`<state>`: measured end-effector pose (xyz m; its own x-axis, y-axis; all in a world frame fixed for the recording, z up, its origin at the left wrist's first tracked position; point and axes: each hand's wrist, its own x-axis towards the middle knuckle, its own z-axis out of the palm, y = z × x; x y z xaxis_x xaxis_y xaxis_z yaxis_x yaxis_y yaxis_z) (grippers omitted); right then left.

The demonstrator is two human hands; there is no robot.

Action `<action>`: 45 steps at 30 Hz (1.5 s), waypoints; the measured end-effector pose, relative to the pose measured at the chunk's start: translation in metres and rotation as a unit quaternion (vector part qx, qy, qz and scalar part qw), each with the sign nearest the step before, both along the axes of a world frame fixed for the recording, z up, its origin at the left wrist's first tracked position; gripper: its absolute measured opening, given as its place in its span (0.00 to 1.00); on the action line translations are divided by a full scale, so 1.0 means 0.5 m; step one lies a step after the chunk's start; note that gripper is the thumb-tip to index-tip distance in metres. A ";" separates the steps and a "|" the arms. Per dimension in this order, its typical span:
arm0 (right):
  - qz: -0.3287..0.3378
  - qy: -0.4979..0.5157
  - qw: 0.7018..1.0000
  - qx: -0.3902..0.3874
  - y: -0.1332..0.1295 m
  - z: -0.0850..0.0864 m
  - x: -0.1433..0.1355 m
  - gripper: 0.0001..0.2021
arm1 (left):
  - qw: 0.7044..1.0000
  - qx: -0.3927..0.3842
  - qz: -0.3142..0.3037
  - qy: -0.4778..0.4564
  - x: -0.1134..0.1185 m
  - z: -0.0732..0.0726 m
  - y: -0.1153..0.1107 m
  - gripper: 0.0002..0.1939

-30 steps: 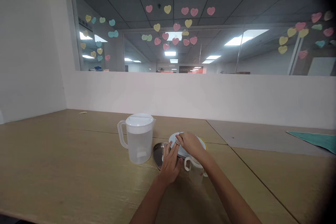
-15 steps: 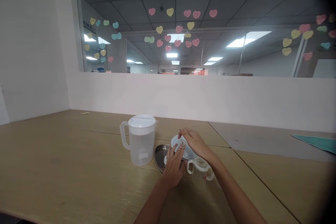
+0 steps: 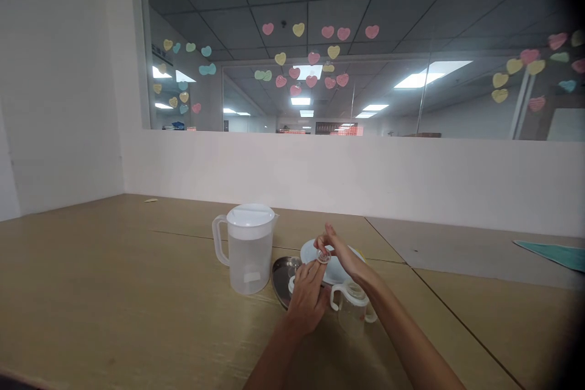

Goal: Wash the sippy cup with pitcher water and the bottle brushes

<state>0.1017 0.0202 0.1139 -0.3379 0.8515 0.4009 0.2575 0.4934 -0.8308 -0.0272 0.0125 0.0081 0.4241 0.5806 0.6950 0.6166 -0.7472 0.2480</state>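
Observation:
A small clear, ring-shaped piece (image 3: pixel 323 257) is held up in the fingers of my left hand (image 3: pixel 309 300), which is closed on it. From above, my right hand (image 3: pixel 342 251) brings bent, pinched fingertips onto the same piece; whatever they pinch is too small to make out. Just below my right wrist stands a clear cup with two white handles (image 3: pixel 353 314). A metal tray (image 3: pixel 280 277) lies left of my left hand and is partly hidden by it. On the tray are a white ring-like part (image 3: pixel 291 284) and a clear rounded part (image 3: pixel 295 265).
A lidded translucent pitcher (image 3: pixel 250 256) with liquid in it stands left of the tray. Behind my hands lies a pale blue-white round dish or lid (image 3: pixel 336 271). A teal cloth or sheet (image 3: pixel 551 254) is at the far right, and a wall with a window rises behind the table.
My right fingers have come down onto the ring-shaped piece; the thin dark line between them no longer shows. The whole view has shifted slightly.

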 end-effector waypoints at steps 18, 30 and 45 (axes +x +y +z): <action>-0.021 -0.020 0.996 -0.081 -0.043 0.029 -0.009 0.15 | 1.000 -0.014 0.001 0.015 0.001 0.002 -0.001 0.24; -0.041 -0.079 0.994 -0.061 -0.064 0.039 -0.012 0.20 | 1.000 0.007 0.004 0.009 0.002 0.009 -0.005 0.22; -0.151 -0.072 0.985 0.036 0.014 -0.008 0.001 0.12 | 1.000 -0.007 0.002 -0.016 0.004 0.029 -0.013 0.22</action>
